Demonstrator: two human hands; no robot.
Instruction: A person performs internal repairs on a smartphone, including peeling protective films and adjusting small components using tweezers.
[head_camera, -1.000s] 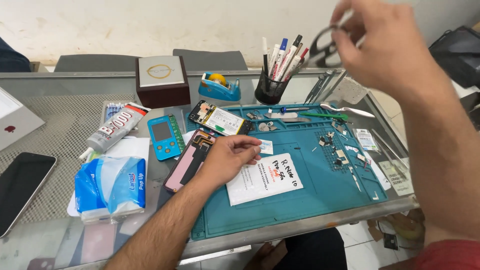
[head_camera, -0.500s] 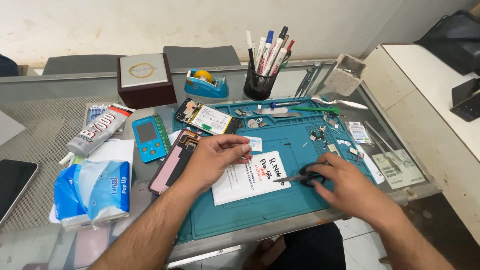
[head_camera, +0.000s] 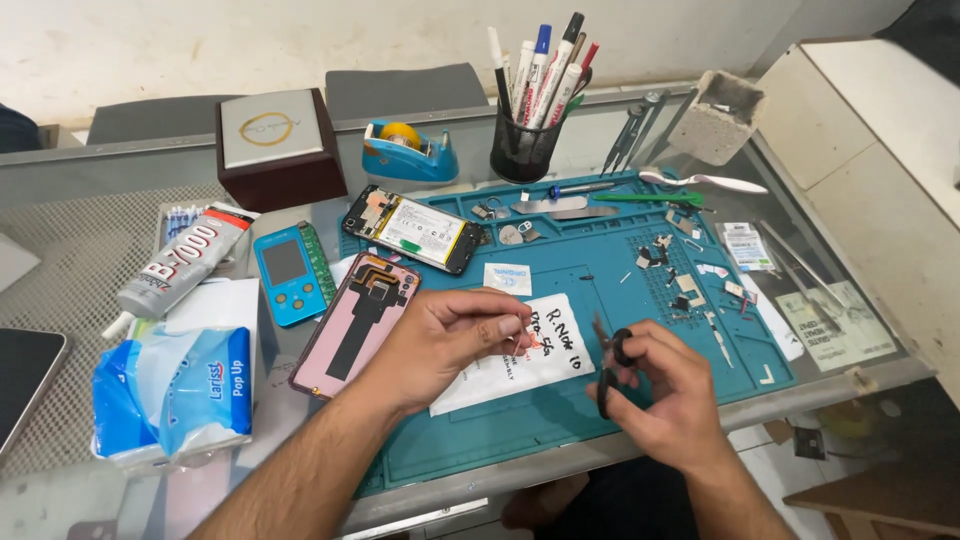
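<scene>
My right hand (head_camera: 665, 388) grips small black scissors (head_camera: 608, 362), blades pointing up and left, over the front of the teal repair mat (head_camera: 600, 280). My left hand (head_camera: 445, 340) pinches a small thin strip with an orange tip (head_camera: 533, 338) between thumb and fingers, just above a white paper note (head_camera: 540, 368) lying on the mat. The scissor tips are a few centimetres right of that strip. A pink phone back panel (head_camera: 352, 322) lies left of my left wrist. An opened phone with its battery showing (head_camera: 415, 228) rests at the mat's far left corner.
A pen cup (head_camera: 525, 150), blue tape dispenser (head_camera: 410, 152) and brown box (head_camera: 278, 145) stand at the back. A glue tube (head_camera: 180, 262), blue handheld tester (head_camera: 288, 272) and tissue pack (head_camera: 175, 390) are left. Small screws and parts (head_camera: 680, 280), tweezers (head_camera: 630, 130) lie right.
My right hand came down from the pen cup area with the scissors and now holds them upright near my left hand. My left hand lifted the strip off the paper.
</scene>
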